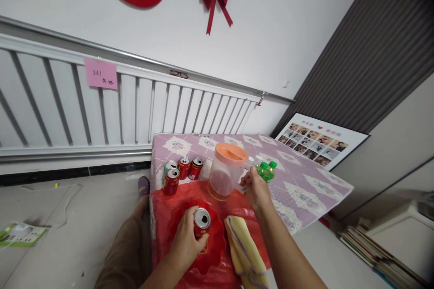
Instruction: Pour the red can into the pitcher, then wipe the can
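The left hand (pixel 186 240) is wrapped around an opened red can (pixel 201 223), keeping it upright over the red bowl (pixel 217 246) beneath it. Beyond, the right hand (pixel 256 189) closes on the handle of a clear jug (pixel 224 175) with an orange lid, steadying it on the tabletop (pixel 305 189). The handle itself is hidden by that hand's fingers, as are the green bottles (pixel 267 171) just past them in part, and the yellow cloth (pixel 244 253) between the two hands runs off the bottom edge.

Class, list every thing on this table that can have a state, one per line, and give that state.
Left hand: closed around the can.
Held can: upright, top opened, over the red bowl.
Right hand: at the pitcher's handle.
Pitcher: upright, orange lid on, a little liquid at the bottom.
Four cans: upright, grouped together.
Green bottles: capped.
Yellow cloth: crumpled, lying flat.
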`<control>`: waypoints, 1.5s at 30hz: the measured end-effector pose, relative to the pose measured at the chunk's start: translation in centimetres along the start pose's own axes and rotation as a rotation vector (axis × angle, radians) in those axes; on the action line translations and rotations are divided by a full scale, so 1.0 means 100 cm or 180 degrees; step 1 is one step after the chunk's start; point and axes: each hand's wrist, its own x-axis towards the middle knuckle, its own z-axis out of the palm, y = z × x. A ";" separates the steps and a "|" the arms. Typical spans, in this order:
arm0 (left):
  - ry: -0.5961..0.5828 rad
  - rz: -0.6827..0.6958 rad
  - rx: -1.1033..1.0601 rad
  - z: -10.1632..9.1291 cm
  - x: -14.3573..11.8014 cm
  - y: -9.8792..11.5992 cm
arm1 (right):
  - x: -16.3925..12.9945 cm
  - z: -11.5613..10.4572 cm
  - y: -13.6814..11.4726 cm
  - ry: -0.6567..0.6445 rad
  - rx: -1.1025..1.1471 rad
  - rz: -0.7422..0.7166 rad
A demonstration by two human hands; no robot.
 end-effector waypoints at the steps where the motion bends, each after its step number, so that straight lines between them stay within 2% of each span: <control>1: -0.0003 0.0016 0.0047 0.000 0.000 -0.001 | 0.000 -0.005 -0.009 -0.0036 0.0074 0.0023; 5: -0.0010 0.0106 0.0168 0.001 0.000 -0.003 | -0.005 -0.030 -0.040 -0.0172 0.0314 0.0139; 9: 0.0021 0.0209 0.0281 0.001 0.000 -0.002 | -0.018 -0.053 -0.061 -0.0227 0.0288 0.0200; 16: 0.0050 0.0353 0.0385 -0.001 0.000 0.002 | -0.043 -0.083 -0.076 -0.0410 -0.0147 0.0380; 20: 0.0036 0.0353 0.0409 -0.001 0.001 0.002 | -0.053 -0.094 -0.078 -0.0605 -0.0702 0.0294; 26: 0.0023 0.0360 0.0365 -0.001 0.001 0.003 | -0.062 -0.096 -0.083 -0.0838 -0.1423 0.0146; 32: 0.0009 0.0389 0.0323 -0.004 0.001 0.009 | -0.067 -0.090 -0.087 -0.1111 -0.1773 0.0054; 45: -0.0056 0.0321 0.0254 -0.008 0.001 0.015 | -0.068 -0.069 -0.101 -0.1332 -0.2165 0.0055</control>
